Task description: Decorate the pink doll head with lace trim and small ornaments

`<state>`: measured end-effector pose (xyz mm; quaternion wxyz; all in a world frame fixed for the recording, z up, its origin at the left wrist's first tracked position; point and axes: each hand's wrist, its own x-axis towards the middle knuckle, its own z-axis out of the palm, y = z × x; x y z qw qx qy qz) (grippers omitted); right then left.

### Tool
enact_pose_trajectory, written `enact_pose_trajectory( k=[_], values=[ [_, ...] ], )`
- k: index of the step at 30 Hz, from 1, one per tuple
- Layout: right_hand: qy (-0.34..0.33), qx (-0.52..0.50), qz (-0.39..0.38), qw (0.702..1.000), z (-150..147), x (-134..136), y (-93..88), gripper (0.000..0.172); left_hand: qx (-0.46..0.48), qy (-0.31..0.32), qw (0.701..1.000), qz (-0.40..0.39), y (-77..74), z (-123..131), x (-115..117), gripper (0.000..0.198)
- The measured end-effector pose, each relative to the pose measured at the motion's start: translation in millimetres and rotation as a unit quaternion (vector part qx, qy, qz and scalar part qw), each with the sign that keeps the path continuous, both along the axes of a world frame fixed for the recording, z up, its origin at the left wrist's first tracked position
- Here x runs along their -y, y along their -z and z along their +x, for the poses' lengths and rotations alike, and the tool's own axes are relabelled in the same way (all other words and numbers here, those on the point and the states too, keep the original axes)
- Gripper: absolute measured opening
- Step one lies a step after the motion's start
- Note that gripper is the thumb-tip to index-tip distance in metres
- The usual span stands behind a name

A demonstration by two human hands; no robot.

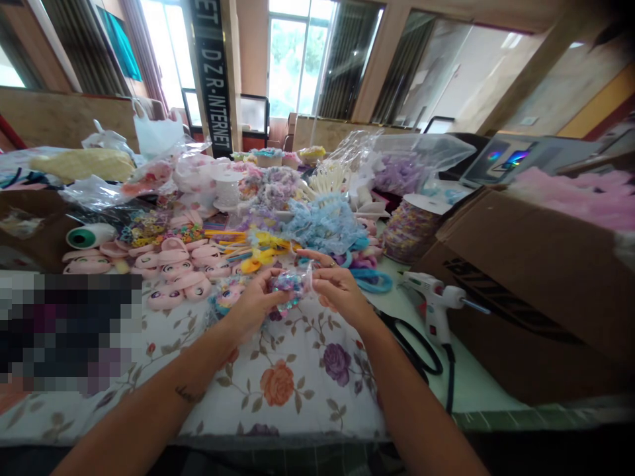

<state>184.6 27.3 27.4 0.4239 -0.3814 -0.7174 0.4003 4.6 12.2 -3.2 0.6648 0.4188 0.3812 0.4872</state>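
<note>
Both of my hands meet over the flowered tablecloth [292,377] and hold a small clear plastic bag of colourful beads [288,285]. My left hand [253,305] grips the bag from the left with fingers curled under it. My right hand [337,285] pinches its right edge, index finger stretched out above. Just behind the bag lie yellow and blue ribbon pieces [262,248] and a heap of pale blue lace [325,225].
Pink headband pieces [171,268] lie in rows at left. A white glue gun [436,301] and black scissors [414,347] lie right of my hands. A brown cardboard box [540,284] stands at far right. Bags of trim and a bead spool [409,228] crowd the back.
</note>
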Motion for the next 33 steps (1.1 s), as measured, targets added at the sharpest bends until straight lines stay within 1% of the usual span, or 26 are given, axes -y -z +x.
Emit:
enact_pose_trajectory(
  k=[5,6,12,16,21,24,27,30,33],
  values=[
    [-0.018,0.015,0.023,0.999,-1,-3,0.9,0.012,-0.023,-0.001,1.000,0.007,3.3,0,-1,0.046],
    [-0.020,0.014,0.027,0.999,-1,-4,2.3,0.011,-0.025,-0.002,1.000,0.008,3.9,0,-1,0.045],
    [-0.002,0.041,0.062,0.997,-1,-8,10.7,0.016,-0.026,-0.038,0.999,0.016,5.1,0,-1,0.041],
    [0.005,0.040,0.079,0.996,-4,-6,11.8,0.017,-0.042,-0.033,0.998,0.026,6.4,2,-1,0.041],
    [0.003,0.050,0.085,0.995,-6,-6,13.0,0.016,-0.067,-0.038,0.995,0.057,12.1,1,-3,0.040],
    [-0.003,0.050,0.085,0.995,-7,-7,14.4,0.019,-0.077,-0.044,0.993,0.076,13.8,0,-4,0.039],
    [0.000,0.035,0.079,0.996,-8,-7,15.2,0.019,-0.067,-0.050,0.993,0.081,10.6,1,-2,0.039],
    [-0.005,0.009,0.063,0.998,-8,-8,15.8,0.019,-0.044,-0.046,0.995,0.076,6.3,3,-1,0.039],
    [-0.014,-0.032,0.038,0.999,-8,-8,16.4,0.019,-0.018,-0.038,0.997,0.059,5.6,4,-1,0.041]
  ],
)
